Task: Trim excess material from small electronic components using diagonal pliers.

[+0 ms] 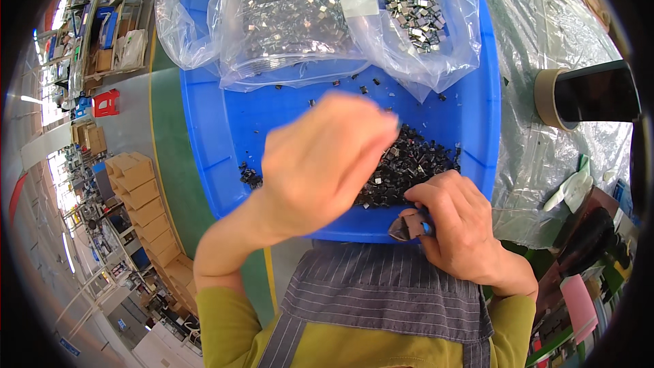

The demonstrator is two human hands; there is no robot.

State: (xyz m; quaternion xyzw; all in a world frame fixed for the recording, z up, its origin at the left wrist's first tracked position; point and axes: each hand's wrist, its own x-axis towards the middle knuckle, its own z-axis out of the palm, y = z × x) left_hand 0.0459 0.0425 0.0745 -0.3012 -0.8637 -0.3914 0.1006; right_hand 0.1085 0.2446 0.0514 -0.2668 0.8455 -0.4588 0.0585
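Observation:
My left hand [320, 157] is raised over the middle of the blue tray [211, 119], its back toward me and slightly blurred. Its fingers are curled together; whatever they pinch, if anything, is hidden beneath. At the tray's near right edge my right hand [460, 228] is closed around a small brown-grey, blunt-ended object [411, 225] with a bit of blue on it, whose kind I cannot make out. Just beyond that hand lies a heap of small black pieces [402, 170], some with shiny metal faces. A smaller cluster of the same dark pieces [251, 176] sits left of my left wrist.
Across the tray's far side lie a clear bag of small metallic pieces [286, 13] and an opened bag [446, 61] with more. To the right, plastic sheeting [524, 48] carries a tape roll [546, 99], a black object [599, 95] and a white glove [575, 189]. Cardboard bins [146, 204] stand left.

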